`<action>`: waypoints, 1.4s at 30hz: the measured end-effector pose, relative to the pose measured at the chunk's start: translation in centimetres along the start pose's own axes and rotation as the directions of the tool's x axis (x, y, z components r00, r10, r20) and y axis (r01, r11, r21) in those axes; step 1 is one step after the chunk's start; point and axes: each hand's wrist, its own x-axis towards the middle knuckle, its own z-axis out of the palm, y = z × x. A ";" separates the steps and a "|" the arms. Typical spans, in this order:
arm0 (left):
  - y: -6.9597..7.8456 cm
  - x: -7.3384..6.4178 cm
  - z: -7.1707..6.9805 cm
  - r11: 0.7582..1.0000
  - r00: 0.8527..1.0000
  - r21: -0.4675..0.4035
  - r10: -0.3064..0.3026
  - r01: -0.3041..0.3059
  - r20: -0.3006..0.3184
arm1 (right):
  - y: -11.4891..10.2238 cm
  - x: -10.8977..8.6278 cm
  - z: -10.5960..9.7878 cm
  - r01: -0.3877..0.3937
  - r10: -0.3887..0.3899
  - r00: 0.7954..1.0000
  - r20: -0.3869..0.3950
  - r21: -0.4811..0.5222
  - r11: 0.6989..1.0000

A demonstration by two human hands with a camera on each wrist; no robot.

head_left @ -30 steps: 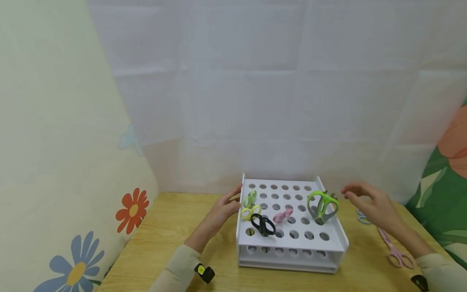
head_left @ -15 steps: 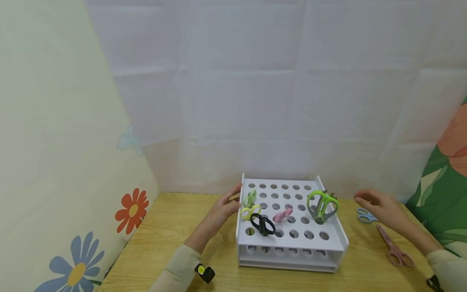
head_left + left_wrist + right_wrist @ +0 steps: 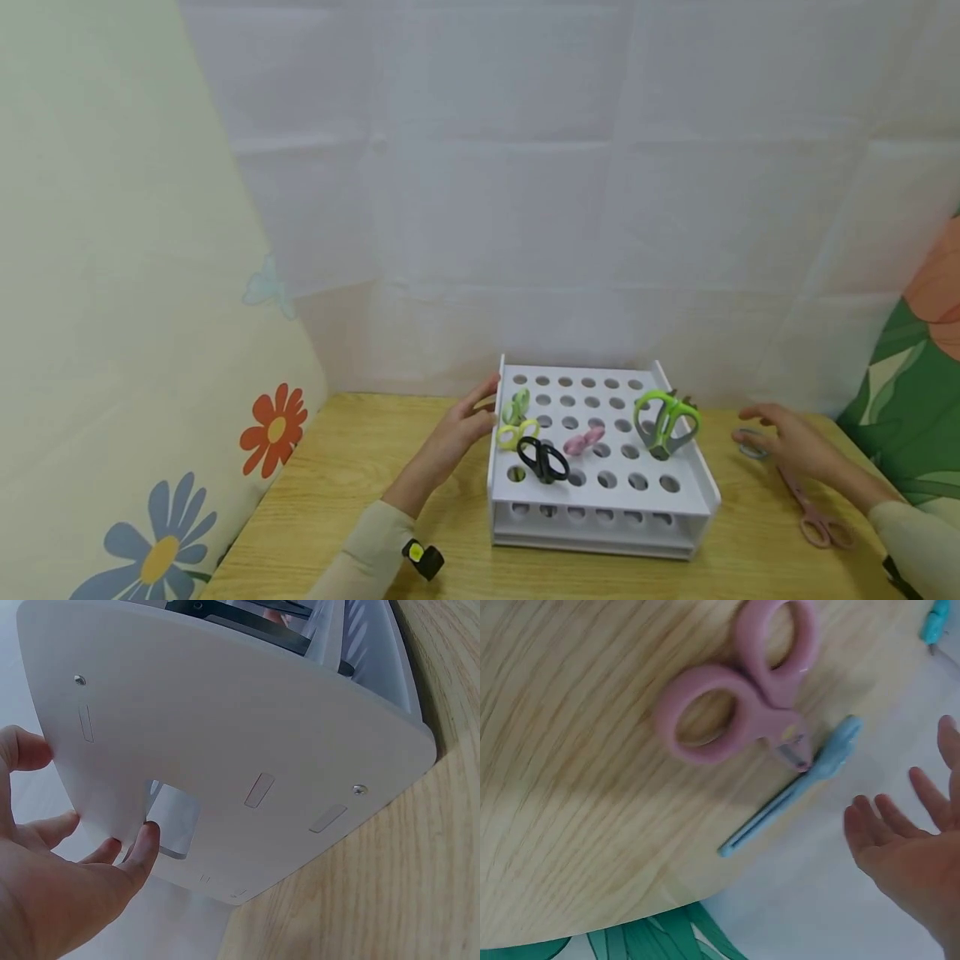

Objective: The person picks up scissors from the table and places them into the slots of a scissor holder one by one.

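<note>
A white rack (image 3: 600, 492) with rows of round holes stands on the table. In the head view my left hand (image 3: 453, 433) touches its left side; in the left wrist view the fingertips rest against the side panel (image 3: 217, 750) and its edge, near a square cutout. My right hand (image 3: 798, 446) hovers right of the rack, fingers loosely bent, holding nothing that shows. It partly hides light blue scissors (image 3: 752, 450). Closer to me lie pink scissors (image 3: 823, 527). In the right wrist view, both the pink scissors (image 3: 705, 746) and blue scissors (image 3: 832, 754) lie apart from the hand.
Several scissors stand in the rack: green (image 3: 514, 406), yellow (image 3: 508, 437), black (image 3: 543, 458), pink (image 3: 583, 441), and larger green-and-grey ones (image 3: 663, 425). A white cloth (image 3: 495, 208) hangs behind the wooden table (image 3: 337, 483). Flowered cloths hang at both sides.
My right hand has moved right, away from the rack, and then lowered over the blue scissors. My left hand and the rack have stayed in place.
</note>
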 end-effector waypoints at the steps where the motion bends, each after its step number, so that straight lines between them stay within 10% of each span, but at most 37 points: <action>1: 0.0 0.0 0.0 1.000 1.000 0.002 0.001 -0.001 0.001 | 0.3 -0.1 0.1 -0.003 0.003 1.000 0.015 -0.007 1.000; 16: 1.0 0.5 -0.2 1.000 1.000 0.029 0.010 -0.010 -0.006 | 3.8 -0.1 1.2 0.106 -0.105 0.994 0.019 -0.055 0.993; 30: 0.8 0.4 -0.2 0.999 0.999 -0.028 0.035 -0.035 0.000 | 3.6 0.1 1.4 -0.016 0.016 1.000 0.011 0.007 1.000; 42: 0.2 0.2 0.0 0.999 1.000 -0.033 0.030 -0.031 -0.005 | 3.9 0.3 2.1 0.143 -0.145 0.987 -0.072 -0.044 0.989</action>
